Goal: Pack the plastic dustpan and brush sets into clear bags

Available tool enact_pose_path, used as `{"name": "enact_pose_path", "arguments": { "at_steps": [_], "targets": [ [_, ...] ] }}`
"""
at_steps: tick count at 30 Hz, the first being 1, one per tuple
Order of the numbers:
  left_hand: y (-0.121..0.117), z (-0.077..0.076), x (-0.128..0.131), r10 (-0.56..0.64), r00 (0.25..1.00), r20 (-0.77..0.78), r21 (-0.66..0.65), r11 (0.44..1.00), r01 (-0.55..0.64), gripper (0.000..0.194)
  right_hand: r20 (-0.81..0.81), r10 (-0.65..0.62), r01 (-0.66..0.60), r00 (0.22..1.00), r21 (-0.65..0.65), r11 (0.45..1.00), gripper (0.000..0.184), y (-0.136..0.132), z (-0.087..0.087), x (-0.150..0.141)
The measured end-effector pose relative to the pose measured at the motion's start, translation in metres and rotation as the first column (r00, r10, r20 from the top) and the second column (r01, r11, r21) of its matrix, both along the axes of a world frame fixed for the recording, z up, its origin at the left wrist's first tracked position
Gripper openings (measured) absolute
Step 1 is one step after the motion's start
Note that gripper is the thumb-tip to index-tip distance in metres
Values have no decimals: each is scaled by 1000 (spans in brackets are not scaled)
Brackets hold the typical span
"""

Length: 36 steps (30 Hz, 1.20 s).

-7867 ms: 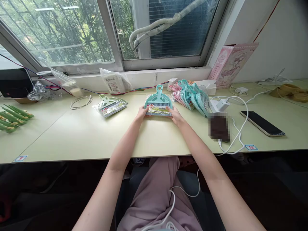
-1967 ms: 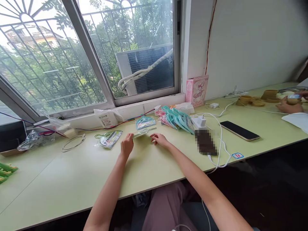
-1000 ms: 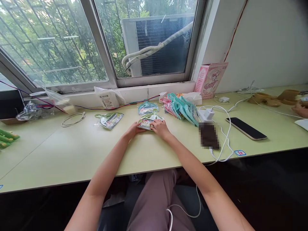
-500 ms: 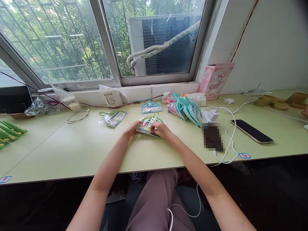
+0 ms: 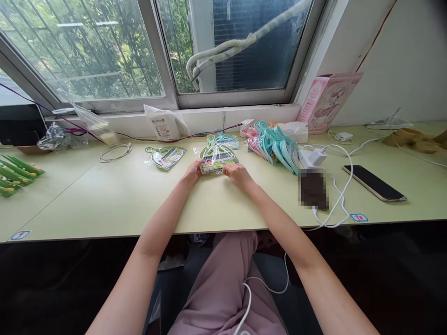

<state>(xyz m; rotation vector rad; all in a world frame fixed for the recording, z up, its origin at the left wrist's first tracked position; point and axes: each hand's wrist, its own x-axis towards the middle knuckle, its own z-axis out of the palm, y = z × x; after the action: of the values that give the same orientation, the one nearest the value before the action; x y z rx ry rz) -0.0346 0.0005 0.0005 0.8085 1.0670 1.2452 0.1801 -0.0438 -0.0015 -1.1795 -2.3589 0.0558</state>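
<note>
A green mini dustpan set [image 5: 217, 157] in a clear plastic bag is tilted up from the table between my hands, its looped handle pointing away from me. My left hand [image 5: 194, 170] grips its left edge, thumb near the front. At the lower right edge, my right hand [image 5: 239, 175] pinches the bag with curled fingers. Just behind it lies a blue bagged set [image 5: 226, 140], partly hidden. Another green bagged set [image 5: 166, 157] rests flat to the left. To the right is a pile of turquoise sets [image 5: 277, 145], with pink ones [image 5: 254, 139] beside it.
A white charger [image 5: 316, 157] with looped cables, a blurred dark object [image 5: 313, 188] and a phone [image 5: 375, 183] occupy the right. A pink box [image 5: 328, 104] stands by the wall. Left are a coiled cable [image 5: 116, 152] and green items [image 5: 17, 174]. The table's front edge [image 5: 216, 231] runs before my lap.
The green dustpan set has been tilted up and moved slightly away. My right hand has gone from its front face to its lower right edge. The camera view has tipped downward.
</note>
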Motion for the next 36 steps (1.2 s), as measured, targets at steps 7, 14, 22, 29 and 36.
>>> {"name": "enact_pose_path", "arguments": {
  "at_steps": [7, 14, 22, 29, 36],
  "targets": [
    [-3, 1, 4, -12, 1000, -23, 23, 1000, 13, 30, -122, -12, -10, 992, -181, 983, 17, 2, -4, 0],
    [-2, 0, 5, -14, 1000, 0, 36, 999, 14, 17, -230, 103, -163, 968, -263, 951, 21, -1, -4, -4],
    [-2, 0, 9, -24, 996, 86, 107, 994, 15, 12, -400, 22, -168, 916, -334, 927, 20, 5, -6, -3],
    [-3, 2, 11, -66, 965, 254, 173, 985, 22, 19, -698, -416, -254, 583, -643, 722, 18, 16, -10, -2],
    [-6, -3, 14, -278, 939, 203, 212, 949, 235, 36, -782, -520, -241, 344, -609, 756, 9, 10, 4, 9]
  ]
}}
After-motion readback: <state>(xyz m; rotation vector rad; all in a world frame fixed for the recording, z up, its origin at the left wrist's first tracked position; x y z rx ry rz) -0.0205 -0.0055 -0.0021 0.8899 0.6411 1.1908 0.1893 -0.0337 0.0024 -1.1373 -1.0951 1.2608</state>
